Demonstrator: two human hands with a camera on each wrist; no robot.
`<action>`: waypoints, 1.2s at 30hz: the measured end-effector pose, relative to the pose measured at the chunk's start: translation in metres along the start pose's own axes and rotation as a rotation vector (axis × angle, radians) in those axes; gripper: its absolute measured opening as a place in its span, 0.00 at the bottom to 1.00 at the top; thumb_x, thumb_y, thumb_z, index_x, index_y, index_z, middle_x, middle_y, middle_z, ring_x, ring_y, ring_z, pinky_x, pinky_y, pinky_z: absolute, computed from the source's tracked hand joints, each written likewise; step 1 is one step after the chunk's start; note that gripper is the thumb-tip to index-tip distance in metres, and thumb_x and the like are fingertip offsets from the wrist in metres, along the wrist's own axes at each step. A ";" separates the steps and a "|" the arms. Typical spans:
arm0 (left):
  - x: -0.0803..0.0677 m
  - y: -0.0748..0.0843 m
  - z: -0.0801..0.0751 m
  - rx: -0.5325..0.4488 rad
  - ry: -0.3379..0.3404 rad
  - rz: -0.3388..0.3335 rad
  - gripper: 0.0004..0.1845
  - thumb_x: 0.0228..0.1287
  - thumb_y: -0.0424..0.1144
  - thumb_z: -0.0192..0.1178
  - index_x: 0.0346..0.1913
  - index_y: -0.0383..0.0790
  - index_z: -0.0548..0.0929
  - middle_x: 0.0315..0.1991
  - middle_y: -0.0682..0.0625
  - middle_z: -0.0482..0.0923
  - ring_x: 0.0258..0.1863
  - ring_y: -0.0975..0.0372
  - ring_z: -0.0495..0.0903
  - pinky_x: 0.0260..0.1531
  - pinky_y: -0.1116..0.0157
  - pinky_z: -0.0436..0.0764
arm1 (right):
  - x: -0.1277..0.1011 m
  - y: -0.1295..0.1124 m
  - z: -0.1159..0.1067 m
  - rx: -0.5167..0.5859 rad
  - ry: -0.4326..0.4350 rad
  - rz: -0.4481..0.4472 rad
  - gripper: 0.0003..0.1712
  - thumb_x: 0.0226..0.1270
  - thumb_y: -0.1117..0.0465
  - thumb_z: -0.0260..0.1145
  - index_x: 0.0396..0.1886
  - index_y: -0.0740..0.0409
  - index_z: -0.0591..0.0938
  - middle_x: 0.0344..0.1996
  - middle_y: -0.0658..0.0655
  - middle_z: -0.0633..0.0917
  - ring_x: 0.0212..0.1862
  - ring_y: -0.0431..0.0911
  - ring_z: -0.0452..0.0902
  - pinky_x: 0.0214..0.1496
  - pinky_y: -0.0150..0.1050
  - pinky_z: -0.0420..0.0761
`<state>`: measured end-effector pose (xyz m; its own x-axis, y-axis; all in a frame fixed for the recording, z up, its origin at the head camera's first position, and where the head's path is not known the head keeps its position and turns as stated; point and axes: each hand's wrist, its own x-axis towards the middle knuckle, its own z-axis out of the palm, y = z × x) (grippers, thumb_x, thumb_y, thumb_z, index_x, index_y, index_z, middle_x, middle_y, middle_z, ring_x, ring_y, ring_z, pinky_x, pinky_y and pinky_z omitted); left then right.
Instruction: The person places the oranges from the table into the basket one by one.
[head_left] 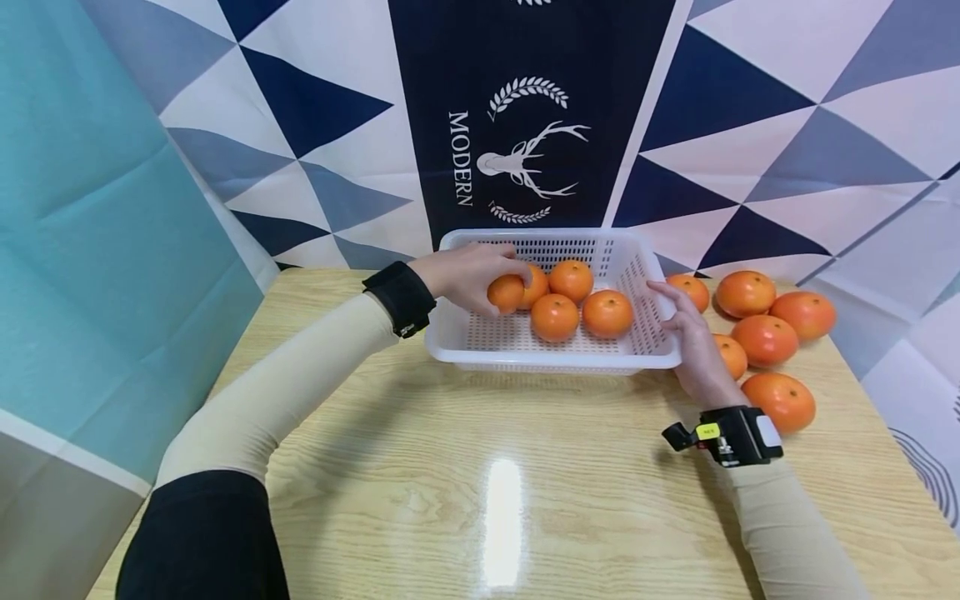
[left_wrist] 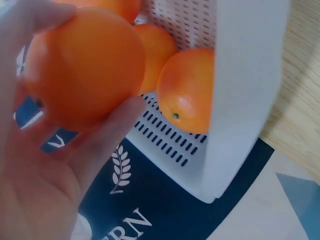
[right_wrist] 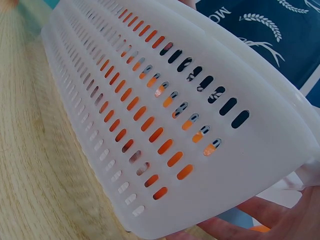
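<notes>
In the head view, a white slotted plastic basket [head_left: 555, 360] stands at the back of the table with several oranges [head_left: 607, 314] in it. My left hand [head_left: 477, 273] reaches in over its left side and grips an orange [head_left: 506, 293]. Seen from the left wrist, the thumb and fingers wrap round that orange [left_wrist: 90, 70], above the basket floor. My right hand [head_left: 693, 343] holds the basket's right end at the rim. From the right wrist, its fingers [right_wrist: 260, 212] show outside the basket's end wall [right_wrist: 240, 165], partly hidden by it.
More oranges [head_left: 765, 340] lie in a group on the table to the right of the basket, close to my right hand and wrist. A patterned cloth [head_left: 540, 108] hangs behind the basket. The wooden table [head_left: 420, 483] stretches in front, with a light reflection on it.
</notes>
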<state>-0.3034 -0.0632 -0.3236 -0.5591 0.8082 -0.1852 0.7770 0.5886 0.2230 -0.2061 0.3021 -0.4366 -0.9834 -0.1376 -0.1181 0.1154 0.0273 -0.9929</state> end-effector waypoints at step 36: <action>0.036 0.020 0.022 0.064 -0.183 -0.050 0.34 0.58 0.32 0.85 0.66 0.49 0.82 0.68 0.48 0.79 0.66 0.52 0.74 0.73 0.55 0.77 | 0.001 0.003 0.000 0.021 -0.011 -0.025 0.43 0.85 0.63 0.33 0.93 0.29 0.54 0.96 0.50 0.35 0.83 0.60 0.57 0.55 0.31 0.91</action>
<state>-0.3017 -0.0233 -0.3472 -0.5405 0.7574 -0.3664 0.7696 0.6211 0.1485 -0.2069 0.3021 -0.4401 -0.9844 -0.1490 -0.0936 0.0942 0.0030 -0.9955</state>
